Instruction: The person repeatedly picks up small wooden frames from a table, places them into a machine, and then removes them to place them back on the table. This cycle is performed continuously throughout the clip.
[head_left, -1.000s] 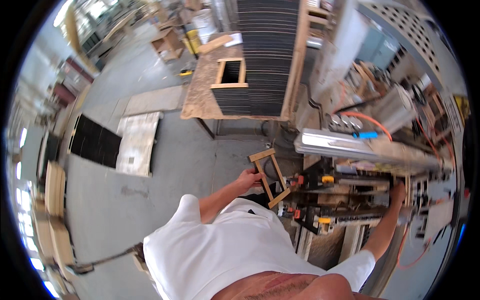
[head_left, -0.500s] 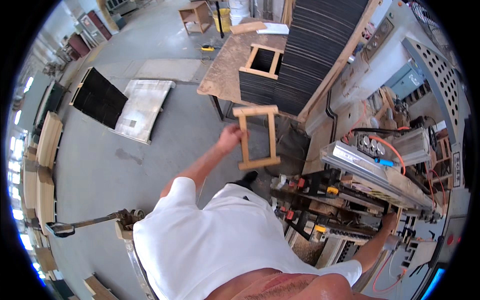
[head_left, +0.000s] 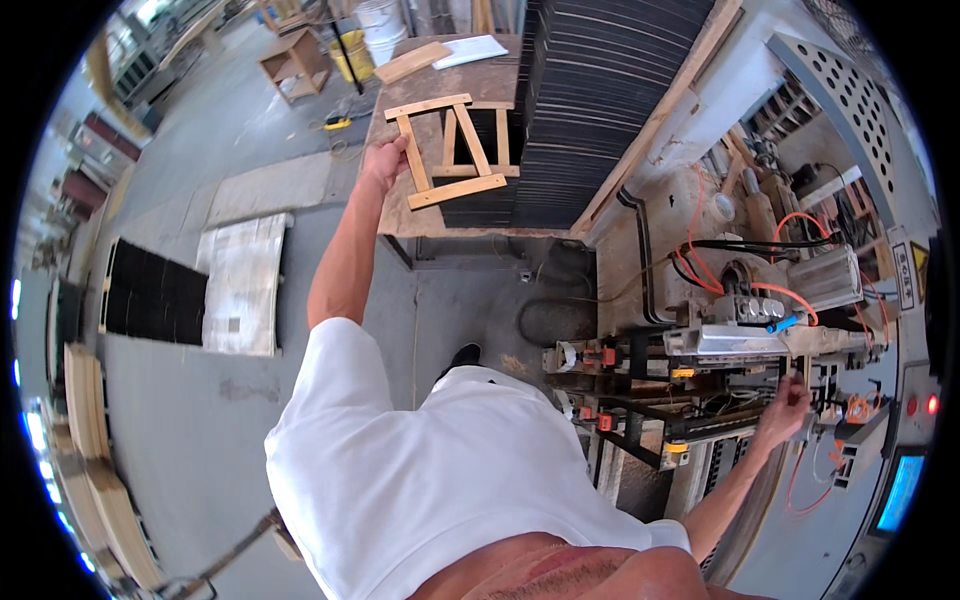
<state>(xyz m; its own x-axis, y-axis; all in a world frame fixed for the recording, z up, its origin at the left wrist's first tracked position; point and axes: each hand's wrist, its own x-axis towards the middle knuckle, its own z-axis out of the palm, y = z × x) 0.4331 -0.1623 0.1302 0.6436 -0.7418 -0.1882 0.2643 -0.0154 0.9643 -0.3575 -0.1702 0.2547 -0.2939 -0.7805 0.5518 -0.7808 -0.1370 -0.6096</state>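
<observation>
My left hand (head_left: 385, 160) is stretched out ahead, closed on one side bar of a small rectangular wooden frame (head_left: 457, 191). That frame is tilted above the workbench (head_left: 400, 222), over a second wooden frame (head_left: 503, 140) lying on a shorter stack of black slats (head_left: 480, 213). At the right, my right hand (head_left: 788, 405) is at the clamping machine (head_left: 720, 342), next to its metal beam. Its fingers are curled, and whatever they grip is too small and partly hidden to name.
A tall stack of black slats (head_left: 600, 120) rises behind the bench's right side. A loose board (head_left: 413, 62) and a white panel (head_left: 470, 50) lie at its far end. Left on the floor are black slats (head_left: 155, 295) and a pale panel (head_left: 245, 285). Orange hoses (head_left: 700, 265) loop round the machine.
My left hand has carried the wooden frame forward and left, from over the floor to above the bench. My right hand has shifted slightly at the machine. The view has turned right.
</observation>
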